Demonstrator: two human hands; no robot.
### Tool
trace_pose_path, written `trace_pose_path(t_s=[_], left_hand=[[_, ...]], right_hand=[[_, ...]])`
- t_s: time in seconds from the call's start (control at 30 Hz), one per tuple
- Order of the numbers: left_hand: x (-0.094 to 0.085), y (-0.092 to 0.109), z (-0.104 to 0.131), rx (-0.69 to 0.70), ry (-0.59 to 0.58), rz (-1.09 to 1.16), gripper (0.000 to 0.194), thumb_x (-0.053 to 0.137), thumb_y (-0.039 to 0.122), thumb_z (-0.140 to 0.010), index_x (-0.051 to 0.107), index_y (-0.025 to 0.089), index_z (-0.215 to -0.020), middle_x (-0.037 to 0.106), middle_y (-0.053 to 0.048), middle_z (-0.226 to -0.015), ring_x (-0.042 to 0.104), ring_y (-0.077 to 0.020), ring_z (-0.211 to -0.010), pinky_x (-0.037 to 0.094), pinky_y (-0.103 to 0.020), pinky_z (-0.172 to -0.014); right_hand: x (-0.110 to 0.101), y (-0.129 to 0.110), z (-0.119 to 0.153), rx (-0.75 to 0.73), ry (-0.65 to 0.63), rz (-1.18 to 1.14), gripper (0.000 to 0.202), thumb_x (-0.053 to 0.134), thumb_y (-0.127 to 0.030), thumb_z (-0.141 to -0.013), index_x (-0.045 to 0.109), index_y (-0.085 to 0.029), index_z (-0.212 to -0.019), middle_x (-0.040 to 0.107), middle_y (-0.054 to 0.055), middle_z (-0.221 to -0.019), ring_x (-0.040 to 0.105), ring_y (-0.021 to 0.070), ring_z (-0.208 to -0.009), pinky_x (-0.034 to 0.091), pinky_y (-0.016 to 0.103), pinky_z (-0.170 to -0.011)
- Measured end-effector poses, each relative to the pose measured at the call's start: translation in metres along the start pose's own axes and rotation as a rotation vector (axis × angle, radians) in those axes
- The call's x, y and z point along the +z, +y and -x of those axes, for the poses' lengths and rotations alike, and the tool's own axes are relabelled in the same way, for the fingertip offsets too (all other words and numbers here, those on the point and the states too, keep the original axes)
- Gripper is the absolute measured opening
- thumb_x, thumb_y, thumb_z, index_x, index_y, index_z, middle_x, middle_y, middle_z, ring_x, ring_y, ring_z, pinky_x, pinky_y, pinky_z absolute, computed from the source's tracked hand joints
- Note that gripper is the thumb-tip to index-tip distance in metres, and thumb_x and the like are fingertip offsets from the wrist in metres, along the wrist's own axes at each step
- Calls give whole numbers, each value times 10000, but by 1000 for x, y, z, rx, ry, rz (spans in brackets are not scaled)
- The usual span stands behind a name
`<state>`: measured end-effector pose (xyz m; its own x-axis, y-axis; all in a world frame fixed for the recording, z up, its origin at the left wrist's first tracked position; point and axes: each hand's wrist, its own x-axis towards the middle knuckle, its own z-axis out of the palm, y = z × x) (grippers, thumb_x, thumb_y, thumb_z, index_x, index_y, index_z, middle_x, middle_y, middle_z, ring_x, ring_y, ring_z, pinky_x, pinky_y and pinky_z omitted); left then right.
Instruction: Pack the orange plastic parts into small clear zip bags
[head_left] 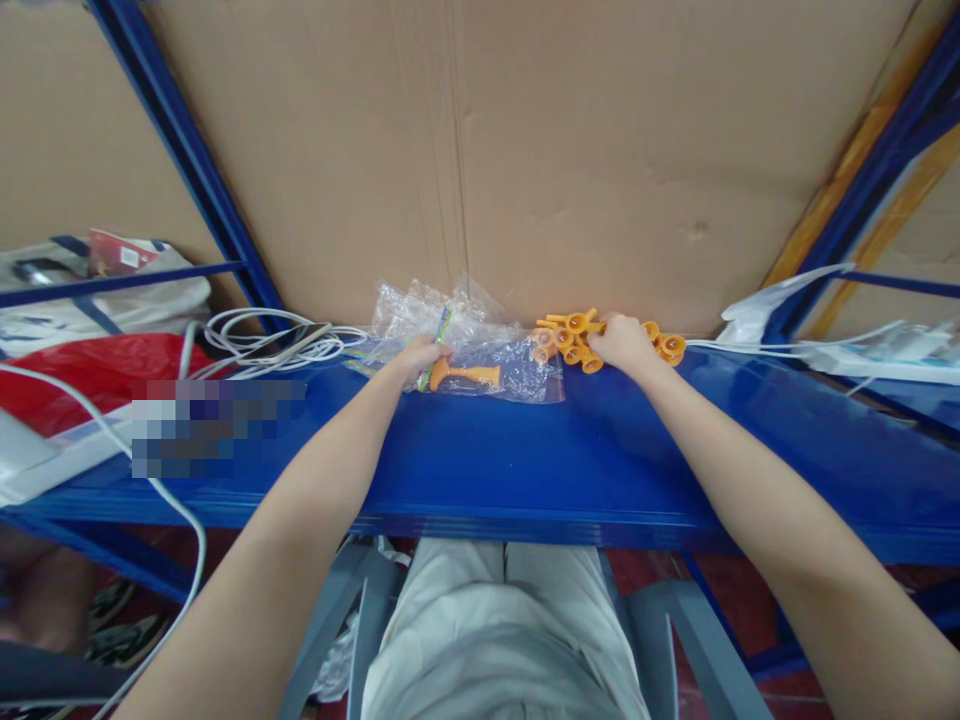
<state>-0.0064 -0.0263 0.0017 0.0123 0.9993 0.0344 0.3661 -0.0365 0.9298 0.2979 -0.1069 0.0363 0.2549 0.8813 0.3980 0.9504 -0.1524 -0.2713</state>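
My left hand point(424, 359) is closed on the edge of a clear plastic bag point(529, 375) with a green and yellow printed strip. An orange plastic piece point(474, 375) with a flared end lies in or under the clear film beside my fingers; I cannot tell which. To the right, my right hand point(624, 347) reaches into a pile of orange cup-ended plastic pieces point(576, 323). Its fingers are curled around one of them, with the fingertips partly hidden. More orange pieces show on both sides of that hand.
Crumpled clear bags point(420, 308) lie behind my left hand against the cardboard wall point(525, 150). Coiled white cables point(277, 340) and a red bag point(112, 375) are on the left of the blue table point(525, 470). Blue posts point(180, 130) rise at the sides.
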Motion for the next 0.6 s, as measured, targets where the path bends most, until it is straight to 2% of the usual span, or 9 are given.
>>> trace_pose_path(t_s=[0.17, 0.3, 0.37, 0.47, 0.53, 0.6], left_hand=[[1, 8, 6, -19, -3, 1, 238, 583, 64, -732, 587, 161, -515, 623, -12, -522, 569, -123, -527, 456, -215, -564], [0, 11, 7, -63, 21, -1, 261, 582, 32, -725, 574, 164, -500, 614, -13, -512, 568, -128, -538, 450, -217, -567], [-2, 11, 5, -100, 37, -26, 256, 588, 22, -710, 577, 166, -498, 610, -12, -505, 568, -135, -546, 444, -221, -571], [-5, 9, 2, -160, 60, -52, 274, 580, 31, -734, 580, 166, -496, 605, -10, -501, 557, -133, -542, 430, -224, -575], [-6, 8, 1, -194, 58, -35, 296, 566, 43, -765, 574, 164, -495, 607, -11, -503, 557, -128, -534, 432, -226, -587], [-6, 8, 1, -210, 52, -21, 307, 562, 52, -781, 564, 163, -495, 615, -16, -512, 569, -131, -531, 451, -237, -610]], right_hand=[[-6, 12, -11, 32, 271, -216, 328, 494, -340, -912, 643, -130, -1115, 703, 205, -1046, 647, 340, -1030, 474, 447, -902], [-14, 16, -18, -7, 388, -471, 230, 504, -364, -899, 621, -179, -970, 664, 116, -906, 618, 259, -907, 478, 380, -810], [-19, 14, -17, -27, 305, -649, 156, 529, -335, -879, 587, -190, -873, 594, 54, -753, 571, 190, -723, 457, 312, -669], [-24, 12, -10, -31, -40, -871, 139, 578, -309, -855, 531, -203, -778, 428, -37, -556, 367, 93, -464, 295, 232, -465], [-23, 11, -6, -44, -263, -918, 170, 622, -307, -846, 526, -202, -753, 380, -63, -503, 286, 62, -408, 207, 215, -422], [-20, 10, -2, -51, -391, -913, 207, 666, -303, -837, 526, -199, -727, 375, -71, -479, 287, 52, -396, 193, 206, -411]])
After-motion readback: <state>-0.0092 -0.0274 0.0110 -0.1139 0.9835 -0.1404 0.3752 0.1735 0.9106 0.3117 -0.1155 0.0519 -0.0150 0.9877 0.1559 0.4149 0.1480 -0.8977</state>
